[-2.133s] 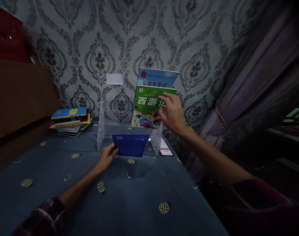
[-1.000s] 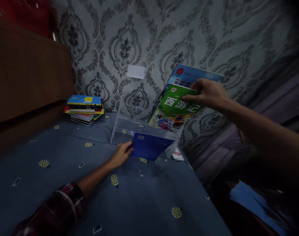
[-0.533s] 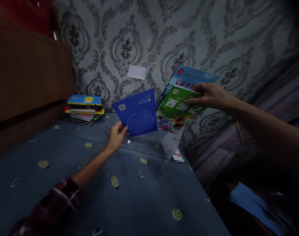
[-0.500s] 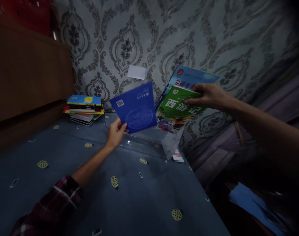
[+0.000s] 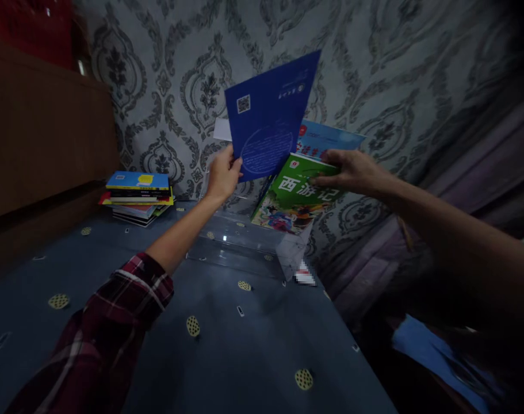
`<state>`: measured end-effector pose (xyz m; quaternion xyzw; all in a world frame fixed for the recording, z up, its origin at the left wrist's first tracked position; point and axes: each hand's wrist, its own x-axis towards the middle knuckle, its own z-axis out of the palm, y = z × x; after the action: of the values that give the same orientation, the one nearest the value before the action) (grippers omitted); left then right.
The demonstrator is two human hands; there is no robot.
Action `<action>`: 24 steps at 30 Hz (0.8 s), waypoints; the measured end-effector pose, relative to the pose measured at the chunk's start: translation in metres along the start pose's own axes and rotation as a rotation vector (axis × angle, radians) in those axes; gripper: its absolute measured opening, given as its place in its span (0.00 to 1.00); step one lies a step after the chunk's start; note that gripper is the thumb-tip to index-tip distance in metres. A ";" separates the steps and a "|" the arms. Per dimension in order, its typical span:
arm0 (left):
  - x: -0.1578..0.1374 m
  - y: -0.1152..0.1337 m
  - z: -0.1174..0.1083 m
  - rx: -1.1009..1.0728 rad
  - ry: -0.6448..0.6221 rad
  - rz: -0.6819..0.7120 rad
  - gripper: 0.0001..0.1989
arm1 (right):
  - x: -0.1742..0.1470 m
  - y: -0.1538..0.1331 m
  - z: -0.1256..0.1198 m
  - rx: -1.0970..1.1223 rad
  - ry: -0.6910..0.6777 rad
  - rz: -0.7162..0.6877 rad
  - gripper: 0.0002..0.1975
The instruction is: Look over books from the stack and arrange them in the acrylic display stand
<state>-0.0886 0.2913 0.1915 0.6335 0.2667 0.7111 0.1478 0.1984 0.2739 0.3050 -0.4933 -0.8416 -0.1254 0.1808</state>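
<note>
My left hand (image 5: 224, 174) pinches the lower left edge of a dark blue book (image 5: 268, 123), whose cover carries a QR code and a ring of white print. The book is raised and tilted against the wall behind. My right hand (image 5: 352, 171) grips the top of a green book (image 5: 298, 190) with large white characters. Behind that one stands a light blue book (image 5: 331, 137), partly covered by it. Beneath the books is a clear plastic rack (image 5: 231, 259); whether the green book rests in it, I cannot tell.
A stack of books (image 5: 138, 198) lies at the back left of the dark tablecloth (image 5: 227, 356). A wooden cabinet (image 5: 46, 126) borders the left side. Patterned wallpaper (image 5: 158, 69) rises behind, with a white card (image 5: 221, 129) on it. Purple curtain cloth (image 5: 374, 253) hangs at right.
My left hand has lifted the dark blue book up and to the right, so it now overlaps the light blue book. My right hand keeps its grip on the green book. The view has shifted slightly.
</note>
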 end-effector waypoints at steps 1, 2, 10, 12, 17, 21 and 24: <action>0.003 -0.001 0.005 0.004 -0.031 -0.015 0.13 | 0.000 0.000 0.000 0.001 0.008 -0.006 0.18; 0.004 -0.003 0.011 0.007 -0.063 -0.032 0.13 | 0.001 0.001 0.001 0.008 0.016 -0.013 0.18; 0.007 -0.013 0.039 0.005 -0.245 -0.152 0.18 | 0.003 0.009 0.003 0.026 0.013 -0.031 0.20; 0.008 -0.015 0.042 -0.021 -0.274 -0.197 0.19 | 0.002 0.008 0.003 0.032 0.021 -0.016 0.20; 0.012 -0.024 0.048 -0.044 -0.330 -0.240 0.22 | -0.003 0.004 0.002 0.047 0.057 0.004 0.18; 0.012 -0.031 0.053 -0.020 -0.375 -0.226 0.23 | -0.008 0.004 0.001 0.110 0.125 0.007 0.18; 0.013 -0.036 0.054 -0.007 -0.433 -0.247 0.22 | -0.009 0.008 0.003 0.176 0.175 -0.015 0.20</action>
<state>-0.0419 0.3379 0.1844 0.7333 0.3018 0.5361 0.2893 0.2092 0.2720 0.2989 -0.4562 -0.8341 -0.0953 0.2952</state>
